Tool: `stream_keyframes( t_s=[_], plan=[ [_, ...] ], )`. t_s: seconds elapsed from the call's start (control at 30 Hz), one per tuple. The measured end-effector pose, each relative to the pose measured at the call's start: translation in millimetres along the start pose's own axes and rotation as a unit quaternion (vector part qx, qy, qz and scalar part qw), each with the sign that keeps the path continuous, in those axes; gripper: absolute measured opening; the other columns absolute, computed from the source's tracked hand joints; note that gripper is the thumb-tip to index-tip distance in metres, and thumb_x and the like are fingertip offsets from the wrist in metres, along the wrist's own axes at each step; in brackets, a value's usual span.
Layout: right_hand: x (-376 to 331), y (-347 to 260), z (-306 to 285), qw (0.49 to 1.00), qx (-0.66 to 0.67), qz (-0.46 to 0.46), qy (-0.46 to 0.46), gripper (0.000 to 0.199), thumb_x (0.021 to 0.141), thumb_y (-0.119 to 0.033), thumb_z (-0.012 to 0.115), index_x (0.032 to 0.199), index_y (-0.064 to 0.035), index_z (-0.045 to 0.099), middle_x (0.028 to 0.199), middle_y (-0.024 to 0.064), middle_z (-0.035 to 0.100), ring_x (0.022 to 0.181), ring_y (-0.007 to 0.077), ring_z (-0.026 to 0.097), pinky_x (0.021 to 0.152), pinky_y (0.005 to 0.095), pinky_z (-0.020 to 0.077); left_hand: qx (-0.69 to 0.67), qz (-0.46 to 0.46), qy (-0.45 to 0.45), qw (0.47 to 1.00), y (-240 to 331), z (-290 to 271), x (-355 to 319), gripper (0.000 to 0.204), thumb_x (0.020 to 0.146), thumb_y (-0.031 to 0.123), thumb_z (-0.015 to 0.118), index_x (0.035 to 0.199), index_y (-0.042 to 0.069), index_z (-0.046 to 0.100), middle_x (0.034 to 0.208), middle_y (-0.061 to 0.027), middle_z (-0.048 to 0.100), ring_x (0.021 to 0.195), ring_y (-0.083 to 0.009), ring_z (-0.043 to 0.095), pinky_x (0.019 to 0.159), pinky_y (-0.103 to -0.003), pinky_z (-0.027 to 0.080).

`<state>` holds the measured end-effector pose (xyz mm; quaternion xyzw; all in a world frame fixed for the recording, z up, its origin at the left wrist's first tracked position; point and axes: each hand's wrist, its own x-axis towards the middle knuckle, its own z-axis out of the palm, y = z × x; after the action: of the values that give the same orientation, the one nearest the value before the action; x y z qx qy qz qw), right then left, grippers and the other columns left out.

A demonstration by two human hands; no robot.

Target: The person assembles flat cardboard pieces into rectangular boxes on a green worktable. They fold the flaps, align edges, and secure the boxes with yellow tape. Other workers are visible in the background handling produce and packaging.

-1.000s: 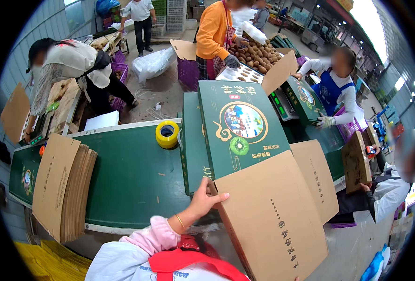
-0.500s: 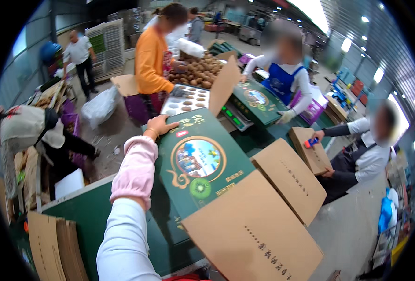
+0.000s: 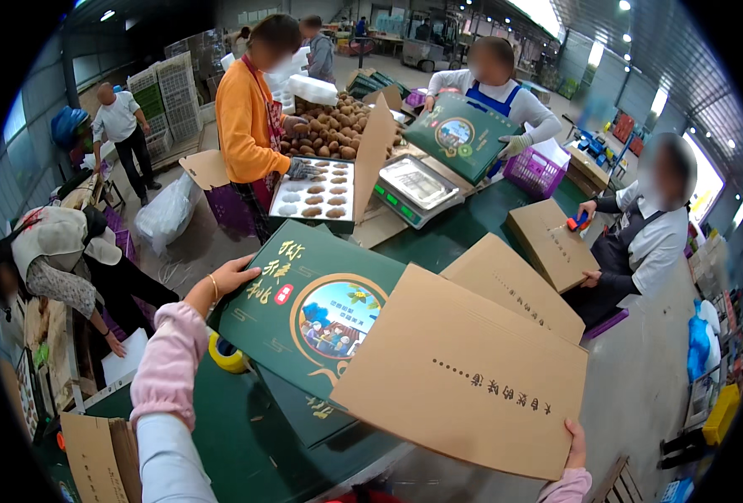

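Note:
My left hand (image 3: 223, 283) grips the far left end of a green gift box (image 3: 258, 306) with a round picture and gold lettering. The box's other end is covered by a brown cardboard carton (image 3: 480, 377), seemingly partway inside it. At the carton's near right edge, the fingers of my right hand (image 3: 574, 446) are closed on the cardboard. Beneath them, another green box (image 3: 292, 407) lies on the green table. A yellow tape roll (image 3: 227, 354) sits by the gift box's left side.
Another brown carton (image 3: 514, 289) stands just beyond mine. Flattened cartons (image 3: 99, 457) are stacked at lower left. Across the table are a scale (image 3: 417, 191), a tray of kiwis (image 3: 314, 193) and a kiwi heap (image 3: 338, 126). Co-workers stand around; one on the right holds a carton (image 3: 551, 243).
My left hand has shifted left and down with the gift box, which has turned. My right hand has come into view on the carton. A co-worker has raised another green box off the scale.

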<state>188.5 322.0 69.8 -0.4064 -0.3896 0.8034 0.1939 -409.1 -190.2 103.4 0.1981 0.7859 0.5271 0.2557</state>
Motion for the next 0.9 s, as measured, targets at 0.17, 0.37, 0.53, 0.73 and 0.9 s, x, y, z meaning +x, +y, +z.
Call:
stream_keyframes(
  t_s=[0.17,0.37,0.53,0.73,0.9],
  plan=[
    [33.8,-13.7,13.9,0.997,-0.053,-0.029,-0.039,0.049,0.076,-0.022,0.063,0.117,0.0014,0.051,0.099,0.0151,0.063,0.085,0.0286,0.063,0.075,0.0385,0.0533,-0.065,-0.011,-0.006,0.998,-6.7,3.3,8.8,0.058,0.092,0.023,0.054,0.143,0.010,0.028,0.125,-0.0060,0.051,0.103,-0.0107,0.052,0.086,-0.024,0.044],
    [55.9,12.3,59.3,0.996,-0.024,0.067,-0.053,0.054,0.074,-0.031,0.061,0.116,0.0017,0.052,0.100,0.0143,0.063,0.086,0.0290,0.063,0.078,0.0399,0.0522,-0.171,0.006,-0.146,0.974,13.2,100.7,-14.2,0.069,0.093,0.042,0.048,0.146,0.013,0.016,0.150,-0.0114,0.016,0.132,-0.0204,0.027,0.108,-0.032,0.023],
    [28.7,78.0,42.0,0.999,0.005,0.012,-0.045,0.057,0.077,-0.037,0.056,0.120,-0.0004,0.051,0.108,0.0157,0.061,0.096,0.0315,0.060,0.083,0.0415,0.0494,-0.346,-0.018,-0.234,0.908,51.4,197.7,-31.8,0.058,0.089,0.033,0.053,0.137,0.004,0.037,0.144,-0.0116,0.032,0.128,-0.0222,0.036,0.103,-0.035,0.033],
    [-3.2,179.4,-1.1,0.980,0.165,0.109,-0.009,0.058,0.080,-0.037,0.055,0.125,-0.0012,0.048,0.114,0.0168,0.059,0.100,0.0325,0.059,0.086,0.0447,0.0484,-0.096,0.009,-0.201,0.975,128.2,217.0,-57.9,0.067,0.071,0.019,0.072,0.131,0.004,0.046,0.140,-0.0154,0.033,0.130,-0.0277,0.032,0.105,-0.036,0.027],
    [22.7,286.2,15.1,0.971,0.135,0.119,-0.156,0.044,0.085,-0.013,0.053,0.127,-0.0015,0.045,0.120,0.0167,0.055,0.107,0.0299,0.056,0.089,0.0416,0.0475,0.210,0.259,-0.148,0.931,243.2,225.6,-119.8,0.067,0.063,0.012,0.077,0.125,0.005,0.052,0.128,-0.0156,0.047,0.127,-0.0294,0.035,0.105,-0.042,0.026]
  ],
)
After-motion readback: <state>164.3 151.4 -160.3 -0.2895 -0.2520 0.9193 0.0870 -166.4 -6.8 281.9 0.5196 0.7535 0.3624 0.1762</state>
